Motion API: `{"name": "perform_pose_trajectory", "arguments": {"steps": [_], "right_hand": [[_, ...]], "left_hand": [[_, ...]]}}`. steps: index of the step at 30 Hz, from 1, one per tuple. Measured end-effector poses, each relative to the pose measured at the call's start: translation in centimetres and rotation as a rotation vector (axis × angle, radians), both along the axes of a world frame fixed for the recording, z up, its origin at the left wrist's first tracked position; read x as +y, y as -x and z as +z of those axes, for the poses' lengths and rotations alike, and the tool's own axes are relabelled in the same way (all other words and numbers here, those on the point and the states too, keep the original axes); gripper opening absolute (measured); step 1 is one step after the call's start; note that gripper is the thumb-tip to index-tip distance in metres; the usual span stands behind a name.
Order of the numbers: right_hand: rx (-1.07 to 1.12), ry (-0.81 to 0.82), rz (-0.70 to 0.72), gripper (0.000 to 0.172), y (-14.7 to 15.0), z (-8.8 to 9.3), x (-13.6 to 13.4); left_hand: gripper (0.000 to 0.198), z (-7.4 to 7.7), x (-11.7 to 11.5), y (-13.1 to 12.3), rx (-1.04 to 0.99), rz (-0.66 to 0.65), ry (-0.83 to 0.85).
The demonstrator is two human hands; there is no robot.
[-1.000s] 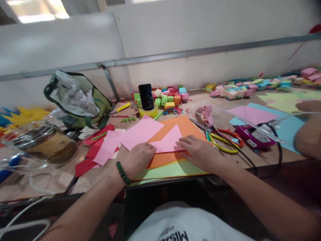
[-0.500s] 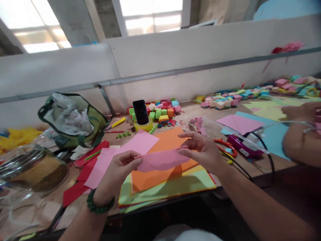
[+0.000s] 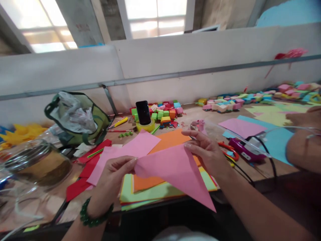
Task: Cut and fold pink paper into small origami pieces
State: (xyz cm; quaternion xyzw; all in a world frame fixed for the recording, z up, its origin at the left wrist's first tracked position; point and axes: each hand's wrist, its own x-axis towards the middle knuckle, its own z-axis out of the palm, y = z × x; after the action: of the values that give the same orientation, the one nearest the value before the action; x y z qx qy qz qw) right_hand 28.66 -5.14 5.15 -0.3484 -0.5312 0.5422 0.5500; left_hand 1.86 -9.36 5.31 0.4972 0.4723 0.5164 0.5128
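A sheet of pink paper [image 3: 173,167] is stretched between my hands, its lower right corner hanging down past the table's front edge. My left hand [image 3: 116,175], with a green bead bracelet on the wrist, pinches the sheet's left end. At the upper right, my right hand [image 3: 204,147] grips the top edge between thumb and fingers. Beneath lies an orange sheet [image 3: 147,184] on a stack of light green and other coloured paper [image 3: 126,194]. Another pink sheet [image 3: 142,144] rests on the table behind my left hand, partly over red paper pieces [image 3: 86,169].
A phone [image 3: 143,112] leans upright in a yellow tape roll [image 3: 146,126], before small coloured paper blocks [image 3: 160,115]. On the left are a glass jar [image 3: 37,165] and a green bag [image 3: 96,118]. A purple glue gun [image 3: 245,150] and another person's arm [image 3: 303,144] are at right.
The pink paper has gone from a narrow edge-on strip to a broad face, with a corner now drooping toward me. Both hands keep their hold. The camera view has shifted slightly.
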Motion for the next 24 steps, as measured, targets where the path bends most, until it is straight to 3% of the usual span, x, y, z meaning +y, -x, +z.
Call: {"name": "perform_pose_trajectory", "arguments": {"steps": [3,5,8,11,13,15,18,21,24], "right_hand": [[-0.126,-0.098,-0.034,0.042,-0.1,0.0,0.2],[-0.283,-0.267,-0.071,0.039,-0.2,0.5,0.3],[-0.536,-0.719,-0.196,0.010,-0.6,2.1,0.2],[-0.727,-1.122,-0.379,0.013,-1.1,2.8,0.1],[-0.890,-1.174,-0.406,0.015,-1.4,1.9,0.1],[-1.105,-1.073,-0.279,0.021,-1.4,-0.3,0.2],[-1.346,-0.893,0.028,0.028,-1.2,-3.8,0.0],[-1.410,-0.820,0.066,0.029,-0.3,-5.4,-0.7],[-1.363,-0.869,0.076,0.031,1.3,-5.3,-1.7]], "left_hand": [[0.018,0.4,-0.2,-0.3,0.082,-0.010,-0.084],[0.012,1.0,-0.4,-0.5,0.189,0.026,-0.199],[0.010,1.7,-0.6,-0.4,0.417,0.102,-0.518],[0.028,1.3,-0.5,0.4,0.699,0.129,-0.932],[0.034,0.2,-0.2,0.9,0.913,0.078,-1.069],[0.035,-1.3,-0.1,1.0,1.137,-0.050,-0.972],[0.036,-2.9,-0.6,0.5,1.374,-0.297,-0.678],[0.042,-3.3,-1.5,-0.5,1.450,-0.339,-0.528],[0.060,-3.2,-2.1,-1.8,1.434,-0.326,-0.512]]}}
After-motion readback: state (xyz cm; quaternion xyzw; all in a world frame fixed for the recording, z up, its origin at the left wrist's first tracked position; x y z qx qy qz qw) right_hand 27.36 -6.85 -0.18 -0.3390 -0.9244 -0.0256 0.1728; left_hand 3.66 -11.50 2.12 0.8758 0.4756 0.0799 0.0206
